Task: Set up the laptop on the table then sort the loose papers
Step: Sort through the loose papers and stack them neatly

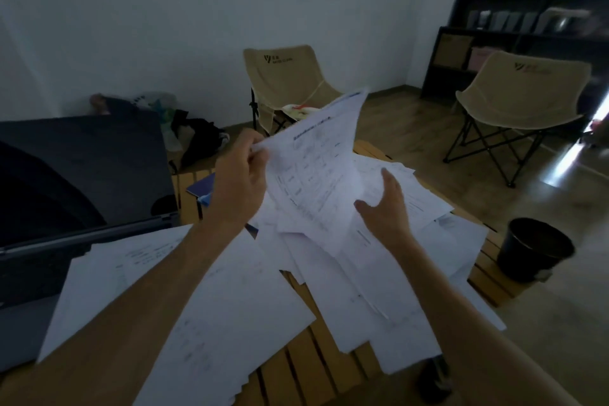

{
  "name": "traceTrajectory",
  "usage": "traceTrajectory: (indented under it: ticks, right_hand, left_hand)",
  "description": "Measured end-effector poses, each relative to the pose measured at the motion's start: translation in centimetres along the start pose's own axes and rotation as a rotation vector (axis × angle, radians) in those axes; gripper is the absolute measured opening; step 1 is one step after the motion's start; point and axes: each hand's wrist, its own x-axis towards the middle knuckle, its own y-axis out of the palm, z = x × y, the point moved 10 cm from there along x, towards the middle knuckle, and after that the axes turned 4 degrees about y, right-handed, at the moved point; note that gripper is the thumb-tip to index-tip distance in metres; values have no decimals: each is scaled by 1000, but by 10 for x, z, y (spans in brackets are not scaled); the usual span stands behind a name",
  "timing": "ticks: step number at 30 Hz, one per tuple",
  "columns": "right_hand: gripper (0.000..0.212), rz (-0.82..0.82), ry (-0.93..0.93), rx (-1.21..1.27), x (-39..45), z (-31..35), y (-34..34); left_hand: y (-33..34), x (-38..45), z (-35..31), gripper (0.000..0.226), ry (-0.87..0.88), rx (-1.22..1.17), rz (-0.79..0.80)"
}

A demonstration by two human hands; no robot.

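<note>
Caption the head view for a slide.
Left hand pinches a printed sheet, right hand open beneath it, above loose papers beside the open laptop.

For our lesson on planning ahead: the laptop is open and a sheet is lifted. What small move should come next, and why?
Probably lay the sheet on the neater stack beside the laptop. The left hand pinches its top edge, the right hand props it open-palmed, and loose papers lie unsorted across the table.
</note>
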Motion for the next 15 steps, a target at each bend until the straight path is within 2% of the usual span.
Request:
traceTrajectory:
  ticks: [2,3,5,7,10,13,15]
  right_hand:
    - [91,119,70,248,-5,-1,-13]
    - [88,238,61,380,-13,6,-11]
    - [63,561,8,492,-43,27,7]
    - [39,821,21,457,-83,45,32]
    - [24,1071,62,339,-130,57,73]
    - [10,1289,124,93,-163,38,104]
    - [22,1385,141,-11,-173,24,112]
  left_hand:
    - [-50,8,-14,8,4,1,-147]
    - [-72,12,-11,5,-28,1,-221]
    - [-99,17,9,4,-129,23,-280]
    - [-110,16,36,9,-227,117,-250]
    - [-112,-11,89,12,-391,257,-103]
    - [-104,-58,138,21,-543,344,37]
    - [-97,-90,158,22,-639,361,89]
